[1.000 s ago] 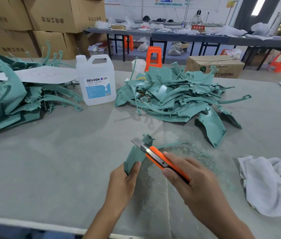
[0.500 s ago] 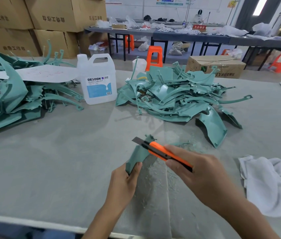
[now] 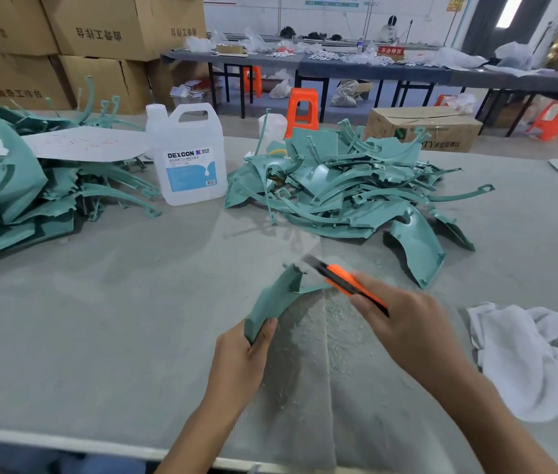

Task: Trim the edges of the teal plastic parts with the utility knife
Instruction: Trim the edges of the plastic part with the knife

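Low in the centre of the frame the left hand (image 3: 240,357) grips the lower end of a curved teal plastic part (image 3: 272,299). Its thumb presses the near face, and the fingers wrap behind, out of sight, holding the part tilted above the grey table (image 3: 100,302). The right hand (image 3: 404,319) is closed round the orange utility knife (image 3: 342,278). Over the last second the blade has swept up and right, from the part's upper edge to just past its top tip, blurred by motion. That stroke looks finished, and another edge probably follows. Pale shavings (image 3: 335,323) lie beneath, with a white cloth (image 3: 527,357) at right. Further back a heap of teal parts (image 3: 339,186) sits beside a DEXCON jug (image 3: 188,155).
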Available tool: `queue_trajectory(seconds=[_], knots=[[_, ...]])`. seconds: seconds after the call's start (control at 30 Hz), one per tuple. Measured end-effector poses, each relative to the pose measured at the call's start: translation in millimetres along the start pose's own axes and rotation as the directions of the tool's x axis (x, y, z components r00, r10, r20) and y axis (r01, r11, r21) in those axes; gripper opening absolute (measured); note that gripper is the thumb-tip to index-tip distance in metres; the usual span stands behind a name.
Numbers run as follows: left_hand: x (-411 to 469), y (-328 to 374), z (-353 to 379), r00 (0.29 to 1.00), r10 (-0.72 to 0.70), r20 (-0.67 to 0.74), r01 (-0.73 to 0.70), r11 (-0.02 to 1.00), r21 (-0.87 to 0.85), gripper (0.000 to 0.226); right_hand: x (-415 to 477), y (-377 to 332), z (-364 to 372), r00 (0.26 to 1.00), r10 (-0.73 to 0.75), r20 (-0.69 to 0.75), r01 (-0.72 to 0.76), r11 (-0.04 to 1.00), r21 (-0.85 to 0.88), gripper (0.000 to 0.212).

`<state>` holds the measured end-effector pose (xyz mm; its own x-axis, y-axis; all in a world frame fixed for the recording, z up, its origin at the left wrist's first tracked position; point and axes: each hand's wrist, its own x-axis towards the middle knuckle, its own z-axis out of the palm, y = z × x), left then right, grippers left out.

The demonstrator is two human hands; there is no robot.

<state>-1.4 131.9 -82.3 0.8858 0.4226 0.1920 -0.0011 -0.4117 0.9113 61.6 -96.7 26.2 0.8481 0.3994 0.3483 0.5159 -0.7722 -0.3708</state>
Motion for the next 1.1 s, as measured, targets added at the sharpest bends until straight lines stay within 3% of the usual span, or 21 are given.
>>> queue_trajectory(seconds=[0.07, 0.13, 0.27, 0.4, 0.5, 0.57, 0.63, 0.73, 0.8, 0.9, 1.1], knots=[[0.6, -1.3, 0.7, 1.000, -0.019, -0.010, 0.019, 1.000, -0.017, 0.050, -2.9, 7.8, -3.1, 0.996, 0.084, 0.011, -0.083, 0.996, -0.035, 0.036], [2.6, -1.9, 1.1, 0.999, -0.034, -0.016, 0.034, 0.999, -0.013, 0.051, -13.5, 4.6, -5.6, 0.992, 0.110, -0.062, -0.105, 0.992, 0.075, 0.037], [3.6, -2.1, 0.6, 1.000, -0.007, -0.007, 0.007, 0.999, 0.039, 0.051, -33.6, -30.3, -6.8, 0.995, -0.018, -0.098, 0.042, 0.968, 0.247, 0.040], [2.7, 0.6, 1.2, 1.000, 0.005, -0.002, -0.005, 1.000, 0.030, 0.056, -36.5, -49.8, -3.5, 0.987, -0.162, -0.017, 0.162, 0.975, 0.153, 0.042], [1.8, 1.0, -0.2, 1.000, 0.022, -0.011, -0.021, 0.999, 0.031, 0.057, -25.0, -43.7, -10.6, 0.983, -0.118, -0.139, 0.125, 0.991, 0.039, 0.036], [0.6, 2.4, -1.0, 0.999, 0.046, -0.008, -0.046, 0.998, 0.050, 0.052, -22.1, -38.9, -15.4, 0.981, -0.067, -0.181, 0.078, 0.995, 0.054, 0.036], [0.8, 3.2, -0.4, 0.998, 0.057, -0.011, -0.056, 0.996, 0.066, 0.049, -26.7, -40.2, -14.8, 0.983, -0.085, -0.165, 0.107, 0.985, 0.132, 0.038], [1.4, 2.9, 0.2, 0.999, 0.051, -0.014, -0.051, 0.997, 0.062, 0.049, -32.6, -45.7, -7.8, 0.990, -0.137, -0.029, 0.140, 0.977, 0.163, 0.043], [2.1, 2.3, -0.3, 1.000, 0.024, -0.013, -0.023, 0.999, 0.043, 0.048, -24.7, -35.5, -2.5, 0.996, -0.074, -0.050, 0.080, 0.986, 0.144, 0.039], [0.1, 2.0, -0.5, 1.000, 0.022, 0.006, -0.022, 0.999, 0.028, 0.046, -11.2, -10.7, 3.0, 0.985, 0.147, -0.086, -0.136, 0.983, 0.121, 0.037], [0.0, 4.1, -0.8, 1.000, 0.024, 0.000, -0.024, 0.999, 0.041, 0.045, -14.5, -1.2, 22.7, 0.964, 0.265, 0.024, -0.254, 0.893, 0.372, 0.026]])
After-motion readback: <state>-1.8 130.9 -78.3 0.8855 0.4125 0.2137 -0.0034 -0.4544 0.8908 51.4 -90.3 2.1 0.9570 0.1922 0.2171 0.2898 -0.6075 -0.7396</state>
